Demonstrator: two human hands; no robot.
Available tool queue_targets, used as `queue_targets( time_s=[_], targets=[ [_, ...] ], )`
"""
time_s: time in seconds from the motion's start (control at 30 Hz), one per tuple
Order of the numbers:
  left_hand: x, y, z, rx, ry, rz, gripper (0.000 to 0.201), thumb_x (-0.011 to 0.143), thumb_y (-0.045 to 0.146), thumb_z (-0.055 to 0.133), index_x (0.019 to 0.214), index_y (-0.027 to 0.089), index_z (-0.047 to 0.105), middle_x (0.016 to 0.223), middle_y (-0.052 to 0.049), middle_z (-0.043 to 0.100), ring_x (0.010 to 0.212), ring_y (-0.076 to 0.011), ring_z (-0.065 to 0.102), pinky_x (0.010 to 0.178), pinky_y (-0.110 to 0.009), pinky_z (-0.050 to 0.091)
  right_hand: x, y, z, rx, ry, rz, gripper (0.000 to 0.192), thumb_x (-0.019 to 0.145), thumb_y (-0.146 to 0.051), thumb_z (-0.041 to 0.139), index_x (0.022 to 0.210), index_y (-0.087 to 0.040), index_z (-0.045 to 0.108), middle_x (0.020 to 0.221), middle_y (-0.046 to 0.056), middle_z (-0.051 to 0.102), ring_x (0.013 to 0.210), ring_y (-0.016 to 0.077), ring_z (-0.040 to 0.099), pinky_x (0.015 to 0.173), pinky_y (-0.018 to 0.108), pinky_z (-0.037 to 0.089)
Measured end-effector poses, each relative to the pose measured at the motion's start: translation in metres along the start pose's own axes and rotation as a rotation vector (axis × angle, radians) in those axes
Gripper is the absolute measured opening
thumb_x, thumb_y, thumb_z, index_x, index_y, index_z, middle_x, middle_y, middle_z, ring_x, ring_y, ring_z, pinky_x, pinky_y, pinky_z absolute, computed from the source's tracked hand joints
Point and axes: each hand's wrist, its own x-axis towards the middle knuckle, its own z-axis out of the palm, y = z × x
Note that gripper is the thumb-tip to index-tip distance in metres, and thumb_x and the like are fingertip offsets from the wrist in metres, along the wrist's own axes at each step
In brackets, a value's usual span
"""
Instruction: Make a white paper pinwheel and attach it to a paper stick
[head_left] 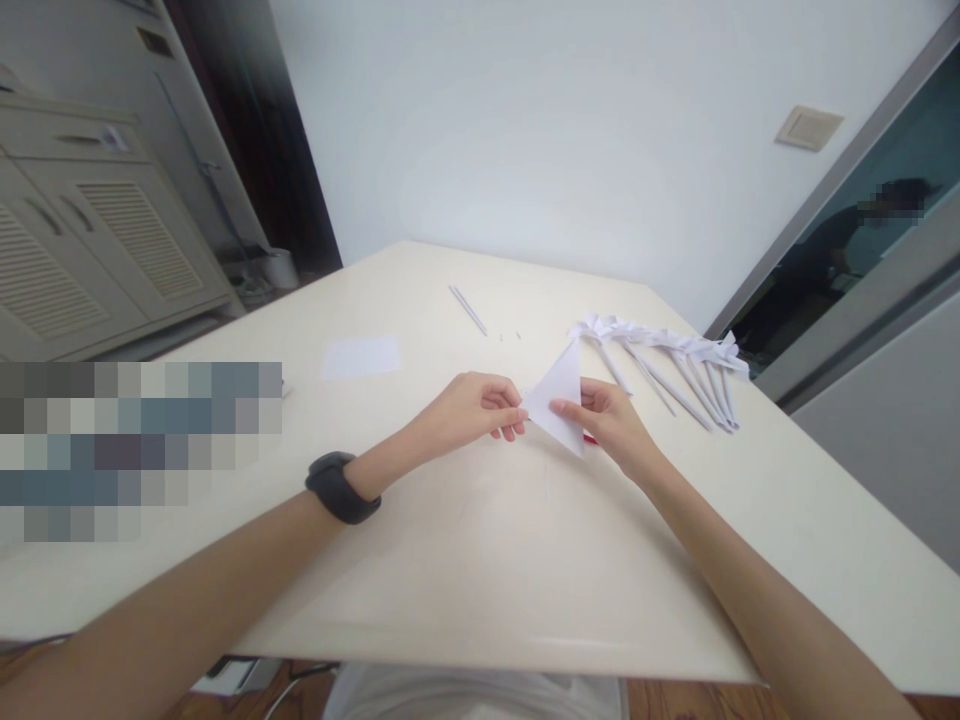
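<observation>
A white sheet of paper folded into a triangle (562, 405) is held up over the table between both hands. My left hand (487, 408) pinches its left corner with thumb and fingertips. My right hand (604, 415) grips the right side, thumb on the near face and fingers behind. Just behind the paper, by my right hand, a bit of a red object (590, 438) shows; most of it is hidden. Farther right lies a row of folded white paper pieces with rolled stems (682, 385).
On the cream table (450, 560), a flat white sheet (362, 357) lies at left and thin paper sticks (468, 310) near the back, beside tiny scraps. A blurred-out patch (135, 450) covers the left edge. Another person (840, 235) shows at far right beyond the wall.
</observation>
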Motion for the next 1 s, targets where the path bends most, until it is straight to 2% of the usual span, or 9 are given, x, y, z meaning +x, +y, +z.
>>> queue_targets(
  time_s=[0.47, 0.6, 0.7, 0.83, 1.0],
  targets=[
    [0.000, 0.003, 0.005, 0.009, 0.011, -0.030, 0.021, 0.077, 0.036, 0.060, 0.074, 0.016, 0.058, 0.077, -0.007, 0.070, 0.065, -0.0160, 0.065, 0.059, -0.026, 0.049, 0.001, 0.003, 0.001, -0.048, 0.003, -0.015, 0.027, 0.075, -0.040, 0.064, 0.088, -0.016, 0.065, 0.077, 0.003, 0.065, 0.057, 0.0103, 0.051, 0.045, 0.020, 0.029],
    [0.001, -0.002, 0.003, 0.001, 0.015, -0.017, 0.022, 0.078, 0.036, 0.059, 0.072, 0.016, 0.058, 0.074, -0.007, 0.070, 0.064, -0.0161, 0.065, 0.061, -0.027, 0.050, 0.002, 0.003, 0.000, -0.054, -0.045, -0.019, 0.027, 0.077, -0.040, 0.062, 0.090, -0.016, 0.065, 0.077, 0.002, 0.065, 0.057, 0.0098, 0.050, 0.047, 0.021, 0.029],
    [0.003, -0.006, 0.000, 0.006, 0.048, -0.012, 0.022, 0.079, 0.036, 0.059, 0.072, 0.016, 0.059, 0.073, -0.007, 0.070, 0.063, -0.0164, 0.066, 0.060, -0.027, 0.050, 0.002, 0.004, -0.001, -0.083, -0.070, -0.003, 0.026, 0.079, -0.040, 0.060, 0.087, -0.016, 0.064, 0.073, 0.001, 0.064, 0.055, 0.0095, 0.048, 0.047, 0.021, 0.029],
    [0.004, -0.006, -0.003, 0.015, 0.100, -0.026, 0.022, 0.079, 0.037, 0.059, 0.072, 0.016, 0.059, 0.072, -0.007, 0.070, 0.063, -0.0165, 0.066, 0.058, -0.026, 0.050, 0.002, 0.007, -0.003, -0.136, -0.010, -0.006, 0.025, 0.079, -0.042, 0.059, 0.076, -0.018, 0.059, 0.064, -0.001, 0.061, 0.051, 0.0090, 0.045, 0.045, 0.021, 0.025],
    [0.002, -0.003, -0.003, 0.025, 0.108, -0.016, 0.022, 0.080, 0.036, 0.058, 0.072, 0.016, 0.059, 0.072, -0.006, 0.070, 0.063, -0.0164, 0.066, 0.059, -0.027, 0.051, 0.002, 0.007, -0.004, -0.126, 0.006, -0.022, 0.027, 0.079, -0.044, 0.058, 0.074, -0.018, 0.058, 0.055, -0.002, 0.054, 0.047, 0.0094, 0.043, 0.043, 0.021, 0.024]
  ],
)
